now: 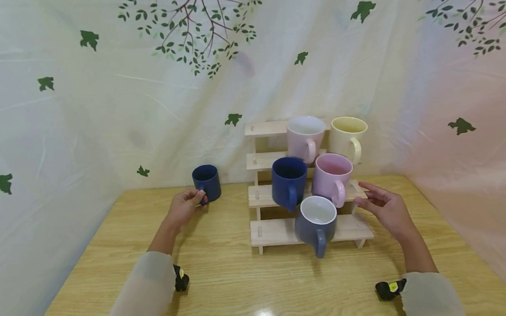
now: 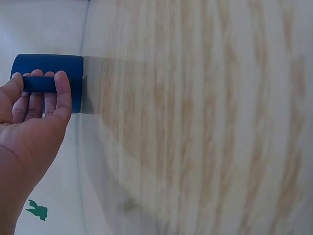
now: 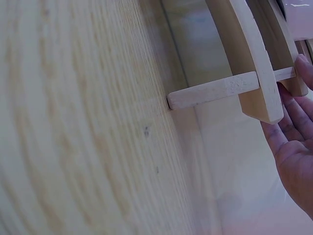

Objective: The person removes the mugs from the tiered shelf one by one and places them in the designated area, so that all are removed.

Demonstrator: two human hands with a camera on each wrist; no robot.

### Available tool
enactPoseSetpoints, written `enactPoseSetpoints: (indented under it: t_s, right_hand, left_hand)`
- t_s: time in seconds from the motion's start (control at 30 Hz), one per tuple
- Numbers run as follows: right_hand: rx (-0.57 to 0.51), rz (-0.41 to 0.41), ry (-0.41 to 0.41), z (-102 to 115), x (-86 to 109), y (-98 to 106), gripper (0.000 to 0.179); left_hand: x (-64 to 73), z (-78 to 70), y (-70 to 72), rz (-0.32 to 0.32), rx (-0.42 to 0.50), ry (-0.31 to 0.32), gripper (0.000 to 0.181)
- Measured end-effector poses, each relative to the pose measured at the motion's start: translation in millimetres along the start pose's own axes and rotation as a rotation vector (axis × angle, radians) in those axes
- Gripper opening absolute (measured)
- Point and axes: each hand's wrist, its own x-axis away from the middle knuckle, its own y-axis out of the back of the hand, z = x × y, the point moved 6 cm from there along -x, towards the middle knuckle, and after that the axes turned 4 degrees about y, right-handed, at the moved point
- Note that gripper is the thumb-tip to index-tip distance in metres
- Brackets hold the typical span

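Note:
At the back left of the table, a dark blue mug [image 1: 210, 181] stands upright near the cloth. My left hand [image 1: 183, 209] holds it by the handle, and the left wrist view shows fingers and thumb around that blue handle [image 2: 40, 84]. On the right, my right hand [image 1: 385, 212] grips the end of a board of the stepped wooden rack [image 1: 270, 231], thumb at the front edge. In the right wrist view its fingers [image 3: 293, 115] lie against the rack's side. Another dark blue mug [image 1: 286, 187] and a pink mug [image 1: 327, 179] sit on that same step.
A grey mug [image 1: 311, 230] stands on the lowest step, its handle jutting forward. Higher up are a pale pink mug [image 1: 302, 142] and a yellow mug [image 1: 342, 139]. Behind the wooden table [image 1: 227, 287] hangs a cloth [image 1: 167, 134] with leaf patterns.

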Motion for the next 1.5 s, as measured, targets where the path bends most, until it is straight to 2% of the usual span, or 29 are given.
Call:
enactPoseSetpoints:
  t_s: [0.17, 0.23, 0.37, 0.43, 0.57, 0.67, 0.8, 0.9, 1.07, 1.27, 1.5]
  right_hand:
    - [-0.005, -0.004, 0.008, 1, -0.5, 1, 0.062]
    - [-0.007, -0.006, 0.013, 1, -1.0, 1, 0.062]
    - [-0.012, -0.004, 0.009, 1, -1.8, 0, 0.062]
    - [-0.012, -0.001, 0.006, 1, -2.1, -1, 0.062]
    - [-0.011, 0.002, 0.015, 2, -2.6, -1, 0.062]
    - [-0.008, 0.001, 0.023, 2, -3.1, 0, 0.061]
    - [-0.006, 0.0, 0.025, 2, -3.3, 0, 0.061]
    - [-0.008, -0.004, 0.029, 2, -3.3, 0, 0.06]
    - [-0.002, -0.004, 0.027, 2, -1.1, 1, 0.06]
    - [0.003, -0.002, 0.006, 1, 0.3, 2, 0.062]
    - [0.0, -0.007, 0.014, 2, 0.2, 2, 0.061]
  left_hand:
    - [-0.2, -3.1, -0.2, 0.042, 0.029, 0.021, 0.026]
    - [0.8, -4.6, 0.3, 0.043, 0.013, 0.029, 0.027]
    - [5.0, -10.4, 2.6, 0.006, -0.034, 0.043, 0.029]
    - [8.6, -17.4, 4.8, -0.037, -0.059, 0.046, 0.03]
    - [18.8, -39.5, 9.3, -0.14, -0.052, 0.055, 0.031]
    - [22.6, -55.7, 12.1, -0.19, -0.035, 0.042, 0.031]
    - [15.7, -65.5, 14.3, -0.208, -0.04, -0.003, 0.03]
    - [8.5, -71.1, 12.7, -0.204, -0.076, -0.026, 0.033]
    - [3.0, -85.5, -4.0, -0.154, -0.136, -0.06, 0.039]
    - [7.9, -103.6, -37.0, -0.101, -0.132, -0.142, 0.035]
    - [14.5, -121.7, -72.9, -0.039, -0.17, -0.228, 0.032]
